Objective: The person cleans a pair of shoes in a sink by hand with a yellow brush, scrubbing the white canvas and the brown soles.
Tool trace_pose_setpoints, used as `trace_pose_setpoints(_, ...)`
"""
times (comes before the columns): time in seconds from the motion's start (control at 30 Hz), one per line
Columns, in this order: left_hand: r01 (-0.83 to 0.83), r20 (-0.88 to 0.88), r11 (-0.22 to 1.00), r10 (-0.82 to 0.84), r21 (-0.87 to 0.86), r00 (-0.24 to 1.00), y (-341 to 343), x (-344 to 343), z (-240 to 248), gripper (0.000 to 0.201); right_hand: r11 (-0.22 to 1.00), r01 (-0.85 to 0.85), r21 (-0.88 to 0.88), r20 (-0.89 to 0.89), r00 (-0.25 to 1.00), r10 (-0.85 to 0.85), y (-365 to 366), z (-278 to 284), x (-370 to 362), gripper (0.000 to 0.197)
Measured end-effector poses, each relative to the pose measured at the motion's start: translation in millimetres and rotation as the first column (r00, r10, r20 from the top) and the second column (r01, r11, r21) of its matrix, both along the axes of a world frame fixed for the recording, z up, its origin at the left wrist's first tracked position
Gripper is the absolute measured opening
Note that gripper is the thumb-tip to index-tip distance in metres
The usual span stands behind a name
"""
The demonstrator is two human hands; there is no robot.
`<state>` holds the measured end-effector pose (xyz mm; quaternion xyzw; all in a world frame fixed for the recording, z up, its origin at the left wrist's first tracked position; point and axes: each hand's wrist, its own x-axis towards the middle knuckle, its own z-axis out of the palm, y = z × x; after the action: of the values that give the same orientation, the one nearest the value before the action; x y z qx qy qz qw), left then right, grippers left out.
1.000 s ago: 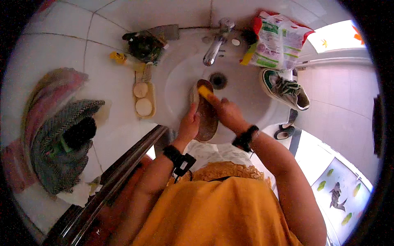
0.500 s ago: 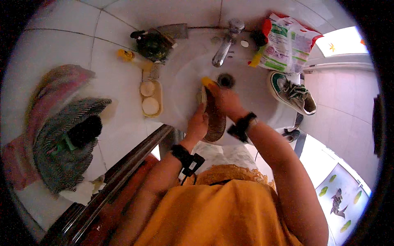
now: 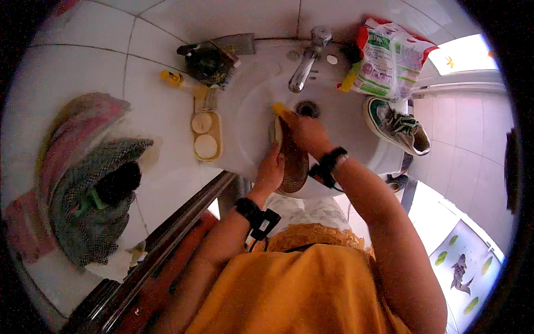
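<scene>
A shoe [image 3: 295, 167] is held over the near part of the white sink [image 3: 245, 111], its brown patterned sole turned up. My left hand [image 3: 271, 168] grips its left side, fingers wrapped along the edge. Closed over its far end is my right hand [image 3: 307, 133], holding a small yellow tool [image 3: 280, 108] against the shoe. Only the tool's yellow tip shows past the fingers, so its kind is hidden. Its mate, a green and white lace-up sneaker [image 3: 396, 127], lies on the sink's right rim. Just beyond my right hand is the dark drain [image 3: 307, 109].
A chrome faucet [image 3: 303, 69] reaches over the basin. At the back right stands a red and white plastic bag [image 3: 389, 61]. A soap dish [image 3: 207, 136] with two round pale bars sits on the left rim, below a dark bowl-like item [image 3: 210, 62]. Cloths [image 3: 89, 195] hang far left.
Both hands stay on the shoe in nearly the same place. The whole view has shifted slightly; nothing was picked up or let go.
</scene>
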<state>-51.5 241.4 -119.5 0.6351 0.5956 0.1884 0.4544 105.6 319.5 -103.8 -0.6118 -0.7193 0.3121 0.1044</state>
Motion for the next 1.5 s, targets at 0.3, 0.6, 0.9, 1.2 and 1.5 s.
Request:
trace_pose_setpoints(0.3, -0.044, 0.050, 0.988, 0.052, -0.150, 0.997, -2.7, -10.3, -0.9, 0.045, 0.984, -0.127, -0.129, 0.037, 0.990, 0.133, -76.6, 55.5, 10.7, 0.038)
trace_pose_setpoints(0.6, 0.037, -0.069, 0.999, -0.034, 0.040, 0.997, -1.6, 0.7, -6.0, 0.047, 0.984, 0.172, -0.051, 0.021, 0.985, -0.171, -18.6, -22.8, 17.7, 0.032)
trace_pose_setpoints(0.9, -0.001, -0.046, 0.999, -0.001, -0.042, 0.999, -1.3, -3.0, 1.1, 0.045, 1.000, -0.007, -0.019, 0.080, 0.997, 0.008, -65.9, 10.2, 17.8, 0.042)
trace_pose_setpoints(1.2, -0.026, 0.012, 1.000, 0.026, 0.010, 1.000, -2.7, -7.8, -7.5, 0.044, 0.994, -0.107, -0.032, 0.041, 0.993, 0.108, -83.0, 29.3, 11.3, 0.042)
trace_pose_setpoints(1.5, 0.038, -0.049, 0.999, -0.037, 0.016, 0.998, 1.5, 2.4, -1.7, 0.042, 0.997, 0.018, -0.069, 0.080, 0.997, -0.012, -6.2, -16.0, 11.9, 0.034)
